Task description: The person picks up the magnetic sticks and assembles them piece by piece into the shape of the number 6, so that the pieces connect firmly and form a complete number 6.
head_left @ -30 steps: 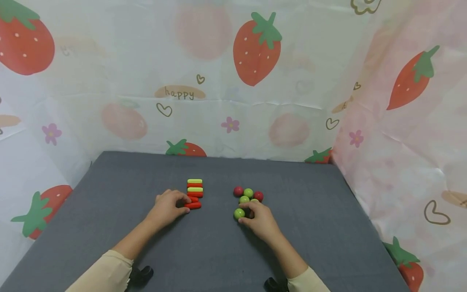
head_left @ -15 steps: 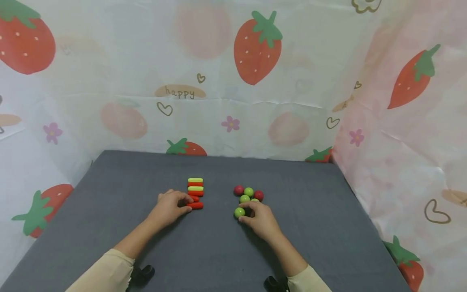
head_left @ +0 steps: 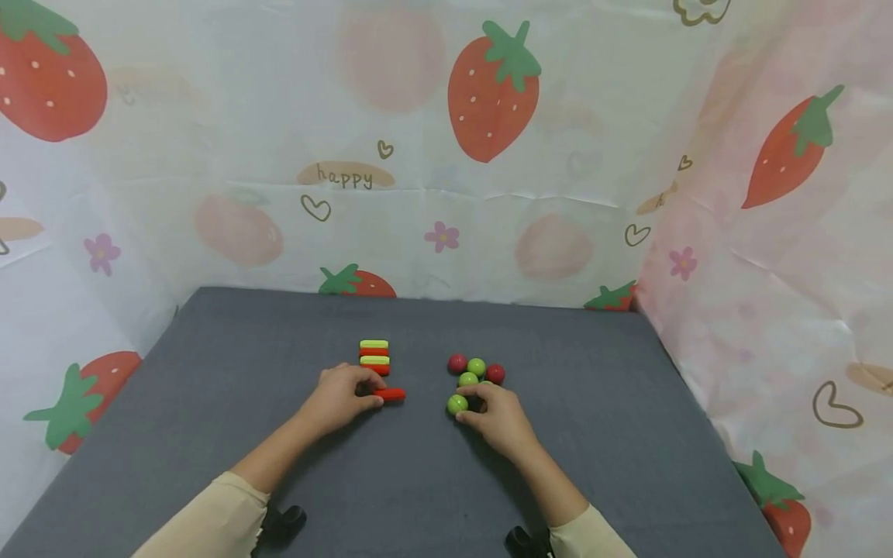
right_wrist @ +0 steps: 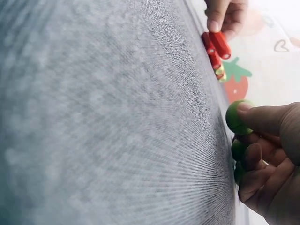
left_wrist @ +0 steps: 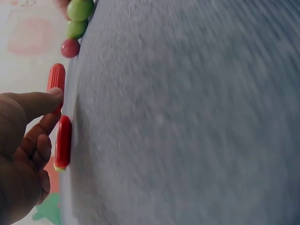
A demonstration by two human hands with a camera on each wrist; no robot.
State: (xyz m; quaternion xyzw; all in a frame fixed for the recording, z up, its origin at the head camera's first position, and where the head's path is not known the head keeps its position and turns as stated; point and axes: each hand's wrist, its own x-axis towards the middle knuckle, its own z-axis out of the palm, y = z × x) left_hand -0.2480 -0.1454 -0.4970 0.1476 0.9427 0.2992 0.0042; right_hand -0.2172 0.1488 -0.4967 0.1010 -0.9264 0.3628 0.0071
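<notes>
My left hand point(head_left: 340, 399) pinches a red ridged rod point(head_left: 391, 394) between thumb and fingers; in the left wrist view that rod point(left_wrist: 56, 76) sticks out past the thumb tip. Behind it lies a column of short red and yellow rods point(head_left: 374, 360), partly covered by the hand. To the right, my right hand point(head_left: 504, 422) pinches a glossy green ball point(head_left: 456, 404) with thumb and fingertips, and the right wrist view shows the thumb pressed on this ball point(right_wrist: 234, 118). Further green balls point(head_left: 468, 380) sit just beyond, some hidden by the fingers.
Two dark red balls point(head_left: 457, 363) stand among the green ones at the back of the cluster. Grey cloth covers the table point(head_left: 418, 488). A strawberry-printed curtain point(head_left: 279, 116) rises behind it and along both sides.
My left hand has moved right with the red rod, which now sits out of line with the column. The right hand stays almost still, holding the green ball.
</notes>
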